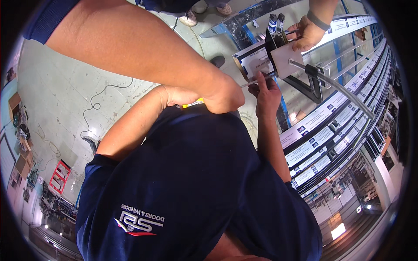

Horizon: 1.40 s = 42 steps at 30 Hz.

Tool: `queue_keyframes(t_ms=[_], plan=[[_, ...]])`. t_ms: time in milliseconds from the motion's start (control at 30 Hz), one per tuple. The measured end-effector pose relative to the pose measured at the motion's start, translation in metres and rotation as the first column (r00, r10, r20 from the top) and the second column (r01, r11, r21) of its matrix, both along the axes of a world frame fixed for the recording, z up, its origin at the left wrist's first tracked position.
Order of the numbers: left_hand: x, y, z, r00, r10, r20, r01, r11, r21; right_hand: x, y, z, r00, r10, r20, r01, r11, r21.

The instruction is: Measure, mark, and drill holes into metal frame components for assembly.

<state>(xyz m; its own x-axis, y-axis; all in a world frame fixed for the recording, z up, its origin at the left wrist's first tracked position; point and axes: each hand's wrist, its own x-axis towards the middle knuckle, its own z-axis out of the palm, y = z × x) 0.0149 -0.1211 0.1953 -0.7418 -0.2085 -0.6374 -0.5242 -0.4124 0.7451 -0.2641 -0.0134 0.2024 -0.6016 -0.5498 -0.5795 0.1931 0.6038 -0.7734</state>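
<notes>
**Two hands up at the profile end, one of them buried**

Four hands are crowded into the middle of the scene. The right hand (266, 92) reaches to the far side, its fingers pinched shut on a thin pale rod (254, 81), which runs left from the fingertips towards the other hands. It sits just near of the wrapped profile end (257, 61), close by but not clearly touching it.

The left hand (175, 95) is mostly hidden: a co-worker's arm sweeps in from the far left, and that co-worker's fist (224, 96) lies right across it. Whether it is open or closed, I cannot tell. A yellow scrap (193, 104) peeks out beneath the two.

Far right, a second co-worker's hand (307, 35), a dark band on its wrist, grips a pale block (285, 59) at the profile's end. A black clamp (314, 80) and a ribbed metal hose (348, 95) lead off right, over the stacked long profiles (331, 130). Two small bottles (276, 21) stand beyond. A loose cable (99, 102) curls on the pale floor (56, 87) to the left.
</notes>
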Motion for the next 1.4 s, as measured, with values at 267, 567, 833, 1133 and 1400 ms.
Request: queue_keyframes(t_ms=[267, 567, 833, 1133, 1400], plan=[[-0.019, 0.024, -0.015, 1.000, 0.017, 0.015, -0.020, 0.971, 0.240, 0.001, 0.025, -0.001, 0.994, -0.057, -0.096, 0.049, 0.996, -0.078], [-0.033, 0.023, 0.019, 0.995, -0.070, 0.065, 0.047, 0.953, 0.299, 0.006, 0.063, -0.017, 0.974, -0.159, -0.161, 0.148, 0.986, -0.079], [-0.019, 0.041, -0.021, 0.985, 0.108, -0.132, -0.092, 0.989, 0.119, 0.005, 0.093, -0.037, 0.963, -0.270, -0.011, 0.270, 0.962, -0.049], [-0.023, 0.049, -0.053, 0.983, 0.094, -0.155, -0.077, 0.991, 0.108, -0.002, 0.100, -0.048, 0.954, -0.298, 0.003, 0.298, 0.954, -0.037], [-0.026, 0.072, -0.067, 0.979, 0.093, -0.182, -0.076, 0.992, 0.100, -0.004, 0.095, -0.046, 0.957, -0.291, 0.009, 0.291, 0.956, -0.030]])
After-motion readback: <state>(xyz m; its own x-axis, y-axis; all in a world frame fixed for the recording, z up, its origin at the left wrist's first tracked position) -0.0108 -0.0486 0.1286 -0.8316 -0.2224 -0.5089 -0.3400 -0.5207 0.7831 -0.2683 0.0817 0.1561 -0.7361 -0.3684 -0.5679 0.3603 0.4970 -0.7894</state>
